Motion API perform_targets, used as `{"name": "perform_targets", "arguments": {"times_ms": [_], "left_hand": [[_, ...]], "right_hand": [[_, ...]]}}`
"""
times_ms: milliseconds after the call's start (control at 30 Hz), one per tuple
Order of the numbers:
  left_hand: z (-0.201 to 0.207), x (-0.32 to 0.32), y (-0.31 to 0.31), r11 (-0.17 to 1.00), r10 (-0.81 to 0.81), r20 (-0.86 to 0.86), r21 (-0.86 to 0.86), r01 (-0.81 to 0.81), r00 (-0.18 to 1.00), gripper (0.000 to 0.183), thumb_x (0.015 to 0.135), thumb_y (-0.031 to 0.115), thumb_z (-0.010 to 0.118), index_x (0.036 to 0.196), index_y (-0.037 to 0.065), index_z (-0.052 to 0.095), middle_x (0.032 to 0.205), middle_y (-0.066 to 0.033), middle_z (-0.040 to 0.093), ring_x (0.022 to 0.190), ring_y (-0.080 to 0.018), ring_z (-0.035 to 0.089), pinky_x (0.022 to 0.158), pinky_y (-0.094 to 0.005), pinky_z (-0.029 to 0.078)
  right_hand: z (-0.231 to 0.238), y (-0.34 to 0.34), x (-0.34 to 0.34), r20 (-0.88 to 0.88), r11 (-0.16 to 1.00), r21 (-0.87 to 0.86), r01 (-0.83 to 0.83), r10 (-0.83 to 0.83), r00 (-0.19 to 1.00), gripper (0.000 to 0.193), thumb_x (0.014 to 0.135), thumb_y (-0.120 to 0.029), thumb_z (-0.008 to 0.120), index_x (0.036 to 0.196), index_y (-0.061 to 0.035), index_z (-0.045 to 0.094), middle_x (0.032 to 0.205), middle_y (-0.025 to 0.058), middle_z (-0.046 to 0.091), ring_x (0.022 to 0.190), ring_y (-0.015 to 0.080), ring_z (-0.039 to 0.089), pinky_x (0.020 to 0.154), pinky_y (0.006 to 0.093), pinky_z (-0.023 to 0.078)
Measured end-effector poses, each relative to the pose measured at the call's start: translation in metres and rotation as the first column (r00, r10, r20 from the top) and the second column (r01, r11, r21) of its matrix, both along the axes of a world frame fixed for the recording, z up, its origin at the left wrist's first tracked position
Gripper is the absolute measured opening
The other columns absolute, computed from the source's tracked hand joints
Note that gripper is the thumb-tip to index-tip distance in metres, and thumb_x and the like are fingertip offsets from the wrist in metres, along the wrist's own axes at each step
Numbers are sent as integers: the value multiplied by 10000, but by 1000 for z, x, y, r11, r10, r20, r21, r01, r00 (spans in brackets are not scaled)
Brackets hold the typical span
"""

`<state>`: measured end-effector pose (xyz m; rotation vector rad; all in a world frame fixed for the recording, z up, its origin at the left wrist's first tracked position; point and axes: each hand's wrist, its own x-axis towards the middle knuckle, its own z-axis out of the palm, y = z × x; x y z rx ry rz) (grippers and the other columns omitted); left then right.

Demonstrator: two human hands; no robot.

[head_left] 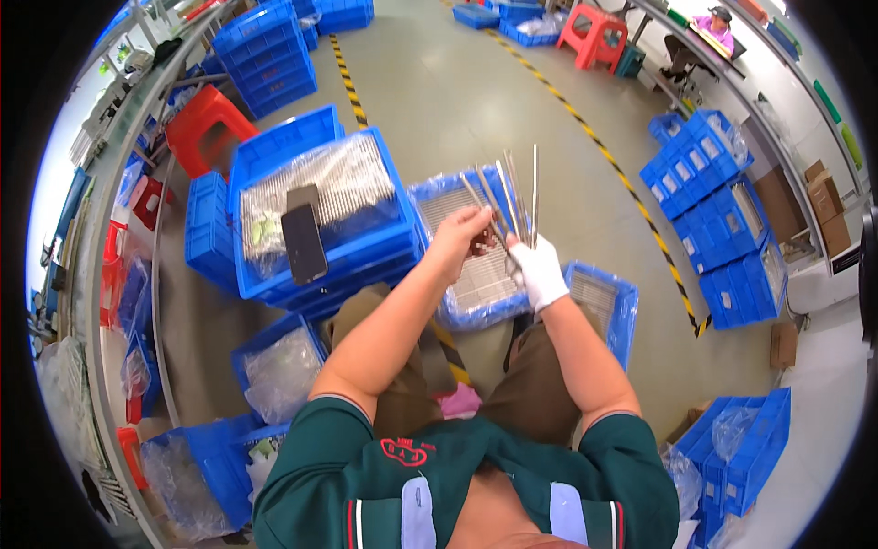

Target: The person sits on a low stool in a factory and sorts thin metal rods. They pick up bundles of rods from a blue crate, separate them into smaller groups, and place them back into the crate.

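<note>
Several thin metal rods (535,188) fan upward from my two hands, at about the middle of the view. My bare left hand (463,240) is closed on some of them, fingers pinched near their lower part. My right hand (540,273), in a white glove, grips the rods from the other side. Below both hands sits a blue plastic-lined crate (489,316) with more thin rods lying in rows. To the left, a larger blue crate (402,206) holds rows of similar rods under clear film. A dark phone (304,247) lies on that film.
Another blue crate (626,320) stands by my right knee. Stacked blue crates (265,59) and a red stool (206,128) are at left; blue bins (718,220) line the right. Yellow-black tape (604,137) marks the floor. A person (718,32) sits far right.
</note>
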<state>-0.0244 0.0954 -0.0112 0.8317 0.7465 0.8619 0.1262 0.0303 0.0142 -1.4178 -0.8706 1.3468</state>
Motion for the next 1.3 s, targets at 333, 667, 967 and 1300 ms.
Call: {"name": "perform_targets", "arguments": {"times_ms": [333, 667, 967, 1300], "left_hand": [[9, 8, -13, 987, -10, -178, 156, 38, 984, 285, 912, 359, 554, 866, 87, 626, 731, 11, 594, 664, -78, 550, 597, -213, 416], [5, 21, -27, 972, 41, -228, 235, 14, 973, 301, 915, 336, 534, 865, 66, 658, 729, -1, 609, 650, -75, 548, 566, -211, 398], [42, -39, -19, 668, 444, -746, 645, 372, 496, 399, 889, 368, 515, 1113, 50, 603, 999, -178, 644, 952, -344, 603, 819, -416, 473], [18, -220, -20, 505, 862, -451, 805, 312, -232, 476, 798, 292, 637, 1215, 86, 534, 1123, -117, 611, 1110, -375, 488, 946, -459, 372]], "right_hand": [[-24, 10, 1, -67, 980, 174, 95, -85, 994, 127, 884, -146, 602, 831, -57, 529, 582, -8, 460, 427, 67, 376, 373, 224, 274], [-40, 16, 8, -3, 974, 195, 116, -118, 993, 130, 882, -164, 595, 886, -34, 595, 687, -1, 544, 549, 73, 454, 494, 238, 373], [-10, 12, 9, -94, 996, 10, 92, -91, 991, 214, 882, -246, 620, 820, -71, 512, 533, 0, 457, 356, 65, 338, 323, 225, 226], [-1, 11, -3, -19, 996, -11, 89, -89, 996, 193, 876, -226, 616, 792, -79, 526, 537, 6, 496, 347, 72, 379, 309, 223, 249]]}}
